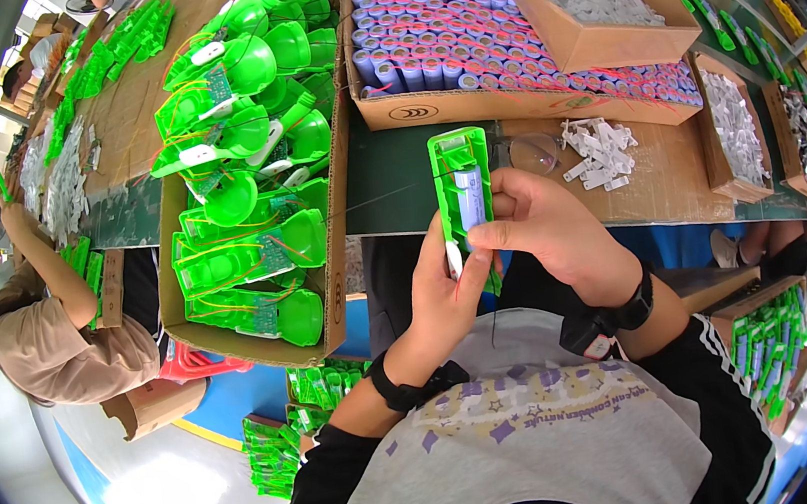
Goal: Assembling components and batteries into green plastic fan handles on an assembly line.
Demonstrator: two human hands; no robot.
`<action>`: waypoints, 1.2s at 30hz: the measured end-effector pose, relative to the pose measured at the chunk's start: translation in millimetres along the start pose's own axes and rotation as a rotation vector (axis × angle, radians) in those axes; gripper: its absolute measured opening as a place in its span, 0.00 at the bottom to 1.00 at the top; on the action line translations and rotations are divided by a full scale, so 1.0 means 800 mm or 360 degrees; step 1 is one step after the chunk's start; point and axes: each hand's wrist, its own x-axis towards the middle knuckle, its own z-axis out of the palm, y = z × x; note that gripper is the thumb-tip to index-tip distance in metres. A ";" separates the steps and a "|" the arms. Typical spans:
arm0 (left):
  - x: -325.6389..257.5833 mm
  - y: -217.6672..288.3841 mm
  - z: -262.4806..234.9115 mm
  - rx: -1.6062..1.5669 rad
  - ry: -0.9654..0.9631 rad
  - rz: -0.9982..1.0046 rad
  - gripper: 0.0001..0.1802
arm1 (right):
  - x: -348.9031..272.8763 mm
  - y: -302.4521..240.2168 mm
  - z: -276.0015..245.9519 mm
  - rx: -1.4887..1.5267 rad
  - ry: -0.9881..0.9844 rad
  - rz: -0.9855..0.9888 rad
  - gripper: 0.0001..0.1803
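Upright in front of my chest is a long green plastic housing (pixel 445 171), open on its upper face. My left hand (pixel 440 288) wraps round its lower end with the thumb against its side. Inside the housing lies a light purple cylindrical battery cell (pixel 471 198). My right hand (pixel 547 229) presses the thumb and fingers on the cell's lower end and the housing's right edge. A white part (pixel 454 258) shows beside my left fingers. A thin dark wire runs left from the housing, and another hangs below it.
A carton (pixel 329 301) of green housings with circuit boards stands at left. Behind is a carton (pixel 466 103) packed with purple cells and red wires, with a box (pixel 590 48) of white pieces on its corner. Loose white parts (pixel 601 155) lie at right. Co-workers sit at both sides.
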 end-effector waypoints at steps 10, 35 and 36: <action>-0.009 0.031 -0.006 -0.0633 0.0046 0.0149 0.37 | 0.031 -0.047 0.038 -0.0390 0.0070 -0.0660 0.17; -0.046 0.035 -0.055 -0.0337 0.0267 -0.0221 0.20 | 0.164 -0.041 0.150 -0.2078 0.0163 -0.2080 0.06; -0.046 0.035 -0.055 -0.0335 0.0256 -0.0224 0.20 | 0.161 -0.041 0.147 -0.2080 0.0177 -0.2078 0.06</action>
